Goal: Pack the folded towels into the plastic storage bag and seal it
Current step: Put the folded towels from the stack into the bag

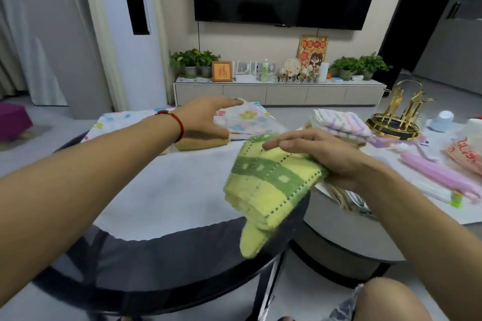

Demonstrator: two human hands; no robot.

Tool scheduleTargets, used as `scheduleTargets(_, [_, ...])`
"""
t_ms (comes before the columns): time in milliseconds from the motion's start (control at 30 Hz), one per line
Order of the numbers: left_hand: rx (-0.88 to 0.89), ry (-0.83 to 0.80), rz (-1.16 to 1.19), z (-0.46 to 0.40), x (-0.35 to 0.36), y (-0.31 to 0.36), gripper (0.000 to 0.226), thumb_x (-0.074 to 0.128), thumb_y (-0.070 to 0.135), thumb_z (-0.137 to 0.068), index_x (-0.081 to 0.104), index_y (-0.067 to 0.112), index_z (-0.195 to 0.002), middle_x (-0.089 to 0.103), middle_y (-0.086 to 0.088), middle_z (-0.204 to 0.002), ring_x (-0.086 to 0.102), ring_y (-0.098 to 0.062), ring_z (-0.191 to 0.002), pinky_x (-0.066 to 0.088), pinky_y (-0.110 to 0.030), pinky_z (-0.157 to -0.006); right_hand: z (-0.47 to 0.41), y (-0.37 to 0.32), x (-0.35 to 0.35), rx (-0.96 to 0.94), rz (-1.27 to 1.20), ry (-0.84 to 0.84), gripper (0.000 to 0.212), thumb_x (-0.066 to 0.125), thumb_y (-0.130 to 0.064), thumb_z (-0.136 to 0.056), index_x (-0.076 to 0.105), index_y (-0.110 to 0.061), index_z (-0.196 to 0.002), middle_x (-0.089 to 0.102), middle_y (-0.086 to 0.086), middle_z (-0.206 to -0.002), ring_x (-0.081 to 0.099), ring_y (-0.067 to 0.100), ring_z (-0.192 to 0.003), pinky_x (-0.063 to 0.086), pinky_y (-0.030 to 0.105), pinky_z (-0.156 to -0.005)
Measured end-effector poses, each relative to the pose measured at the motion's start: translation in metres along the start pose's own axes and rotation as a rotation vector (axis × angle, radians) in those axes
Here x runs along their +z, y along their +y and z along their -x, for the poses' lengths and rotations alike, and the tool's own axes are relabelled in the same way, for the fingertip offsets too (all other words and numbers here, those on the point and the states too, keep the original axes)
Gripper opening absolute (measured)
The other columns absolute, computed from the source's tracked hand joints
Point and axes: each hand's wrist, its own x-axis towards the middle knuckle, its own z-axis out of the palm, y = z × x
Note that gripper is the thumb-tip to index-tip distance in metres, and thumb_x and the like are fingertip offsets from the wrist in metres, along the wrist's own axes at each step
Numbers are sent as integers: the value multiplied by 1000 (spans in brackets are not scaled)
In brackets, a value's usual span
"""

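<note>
While the right hand (331, 156) carries the folded yellow-green towel (263, 185) at lower centre, fingers straight across its top and thumb hidden beneath, one folded end droops and could slip open on the way. Higher and to the left, the left hand (206, 120) reaches with relaxed fingers onto the floral storage bag (250, 118); whether it pinches the edge I cannot tell. A narrow mouth would snag the towel. The writing on the orange plaque (221, 71) at upper centre is illegible.

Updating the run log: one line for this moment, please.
right hand: holds yellow-green towel | left hand: reaching onto floral bag | towel not yet packed
</note>
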Motion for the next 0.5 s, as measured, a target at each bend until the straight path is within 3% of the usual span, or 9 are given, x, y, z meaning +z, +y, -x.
scheduleTargets(67, [-18, 12, 44, -3, -6, 1, 86, 73, 18, -79, 30, 32, -152, 39, 2, -154, 38, -20, -138, 32, -32, -112, -40, 24, 25, -6, -93, 55, 23, 72, -20, -93, 80, -16, -114, 77, 9, -120, 75, 22, -94, 63, 32, -76])
scheduleTargets(167, [-39, 32, 83, -6, -15, -1, 85, 71, 20, -80, 29, 35, -152, 36, 4, -156, 37, -19, -139, 32, -30, -110, -88, 64, 52, 69, -209, 346, 20, 69, -15, -94, 80, -14, -111, 75, 9, -120, 70, 25, -102, 56, 42, -81])
scheduleTargets(267, [-43, 55, 73, -9, -19, -2, 84, 69, 22, -79, 29, 38, -152, 34, 6, -156, 36, -19, -139, 33, -28, -105, -104, 99, 67, 213, -123, 590, 39, 66, -23, -96, 66, -9, -132, 65, 8, -135, 63, 25, -114, 53, 40, -94])
scheduleTargets(367, [-41, 57, 75, -10, -16, -2, 85, 69, 23, -79, 28, 39, -151, 33, 6, -157, 36, -20, -139, 33, -28, -104, -96, 123, 88, 208, 236, 614, 56, 63, -34, -92, 51, -12, -142, 59, 10, -137, 57, 28, -113, 50, 40, -93])
scheduleTargets(500, [-42, 45, 69, -7, -11, -2, 84, 68, 24, -81, 25, 40, -152, 33, 4, -157, 36, -21, -138, 30, -23, -100, -95, 136, 104, 86, 1182, 604, 64, 66, -37, -82, 47, -27, -142, 32, 14, -150, 30, 39, -136, 36, 53, -105])
